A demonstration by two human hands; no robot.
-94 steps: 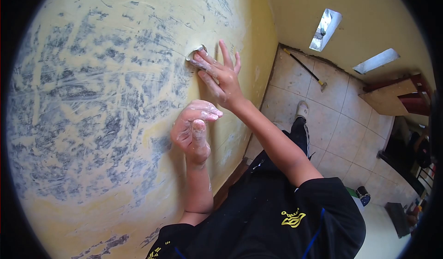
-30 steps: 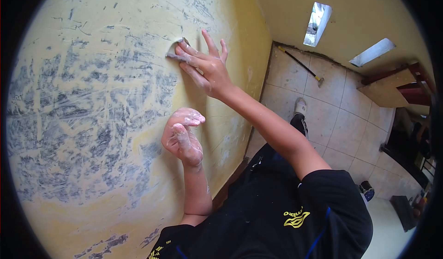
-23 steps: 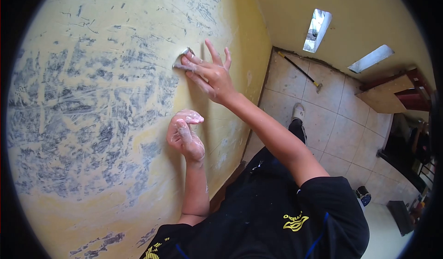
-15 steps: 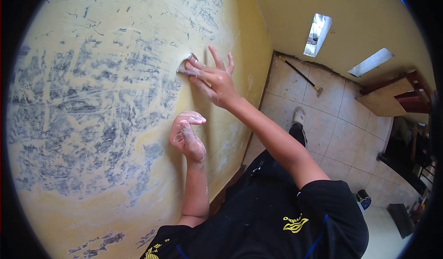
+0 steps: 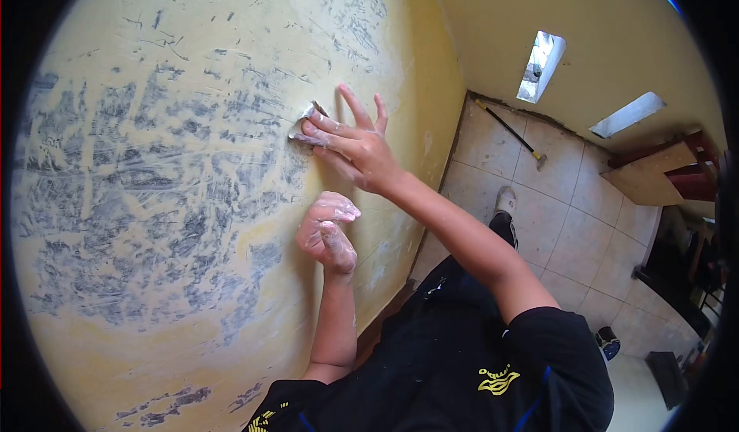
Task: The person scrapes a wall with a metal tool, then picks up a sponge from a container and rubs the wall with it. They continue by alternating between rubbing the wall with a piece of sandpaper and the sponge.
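My right hand [image 5: 358, 151] presses a small, thin, folded piece that looks like sandpaper [image 5: 297, 132] against the yellow wall [image 5: 254, 278]. Two of its fingers stick out away from the piece. Lower down, my left hand [image 5: 329, 232] is loosely curled close to the wall, with a gap between thumb and fingers and no object visible in it. White residue coats the fingers of both hands. Dark grey scuffed patches cover much of the wall left of the hands.
A yellow-and-black long-handled tool [image 5: 512, 133] lies on the tiled floor [image 5: 546, 193] at the right. Two narrow openings [image 5: 541, 66] pierce the far wall. Wooden boards [image 5: 650, 176] lean near the right edge. A shoe [image 5: 505, 200] shows beside the dark trousers.
The view has shifted slightly. My right hand and the folded piece sit a little lower and further left on the wall marks. My left hand has moved slightly right and stays curled.
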